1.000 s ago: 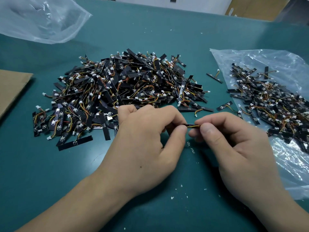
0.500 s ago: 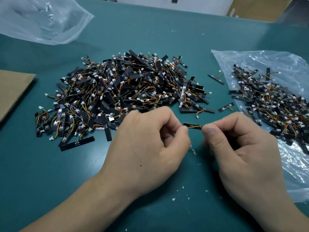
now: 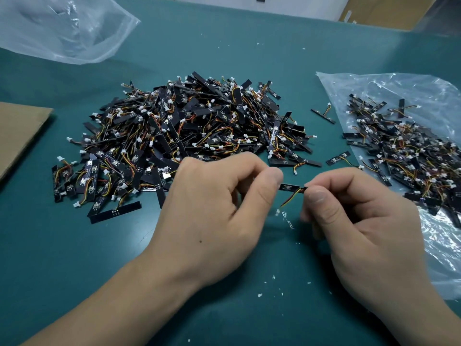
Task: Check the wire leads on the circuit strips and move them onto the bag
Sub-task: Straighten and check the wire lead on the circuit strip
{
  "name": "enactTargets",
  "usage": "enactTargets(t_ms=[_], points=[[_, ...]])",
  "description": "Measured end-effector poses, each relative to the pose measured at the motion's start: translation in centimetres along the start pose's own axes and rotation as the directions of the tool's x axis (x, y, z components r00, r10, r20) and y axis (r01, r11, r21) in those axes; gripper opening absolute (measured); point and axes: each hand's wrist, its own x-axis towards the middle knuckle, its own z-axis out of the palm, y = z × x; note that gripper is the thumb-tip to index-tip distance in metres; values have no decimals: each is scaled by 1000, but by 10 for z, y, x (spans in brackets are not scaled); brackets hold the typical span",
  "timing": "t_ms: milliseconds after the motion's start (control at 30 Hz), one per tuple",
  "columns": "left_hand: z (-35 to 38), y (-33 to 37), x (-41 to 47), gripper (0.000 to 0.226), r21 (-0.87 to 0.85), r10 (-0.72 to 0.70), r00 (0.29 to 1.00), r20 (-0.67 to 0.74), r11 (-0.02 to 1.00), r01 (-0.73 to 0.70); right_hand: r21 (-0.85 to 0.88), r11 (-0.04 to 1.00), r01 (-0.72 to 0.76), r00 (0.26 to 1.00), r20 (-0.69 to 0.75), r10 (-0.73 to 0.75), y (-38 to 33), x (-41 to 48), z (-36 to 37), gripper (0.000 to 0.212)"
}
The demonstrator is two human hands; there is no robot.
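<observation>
Clamped from both sides: thumb and curled fingers of the left grip (image 3: 212, 221) pinching one end, those of the right grip (image 3: 356, 226) pinching the other end of a single black strip (image 3: 290, 188), held level just above the table (image 3: 224, 58), with its orange-and-yellow lead (image 3: 290, 199) hanging free down to a white plug (image 3: 277, 212). Judged as mid-check on this one piece, not yet carried across. Just behind the left grip, the big unsorted heap (image 3: 194, 136), by far the larger share. To the right, spread on the flat clear bag (image 3: 424, 91), a smaller pile of strips (image 3: 411, 156), presumably the checked ones; so a modest part done and most left, as far as can be judged. Between heap and bag, one stray strip (image 3: 323, 115) farther back and another (image 3: 339, 158) nearer, both lying apart on the green surface. Only a short sideways path from the held strip to the bag, with nothing standing in the way and the bag's wrinkled near edge just beside the right grip, likely to shift or lift if brushed. In front of the wrists, open green surface speckled with white crumbs (image 3: 274, 277). Well apart on the left, a cardboard sheet (image 3: 17, 131); at the back left, a second clear bag (image 3: 62, 28).
</observation>
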Motion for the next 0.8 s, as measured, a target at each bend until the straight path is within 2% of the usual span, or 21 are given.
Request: enactTargets(t_ms=[133, 267, 333, 467, 633, 800], points=[[1, 4, -2, 34, 35, 98, 992, 78, 994, -101, 16, 1000, -10, 1000, 2, 10, 0, 1, 0, 13], [1, 2, 0, 25, -3, 100, 995, 4, 995, -100, 74, 995, -62, 993, 106, 54, -1, 1, 0, 27], [1, 3, 1, 24, -33, 85, 996, -2, 996, -85, 87, 993, -81, 986, 153, 67, 0, 1, 0, 25], [1, 4, -1, 26, -67, 88, 994, 62, 994, -84, 93, 992, -86, 990, 124, 75, 0, 2, -3, 25], [2, 4, 0, 25, -85, 51, 998, 48, 995, -47, 28, 997, -74, 986, 150, 69, 0, 2, -2, 28], [2, 4, -1, 27, -61, 50, 996, 79, 997, -45, -1, 998, -60, 992, 107, 60, -1, 3, -4, 29]])
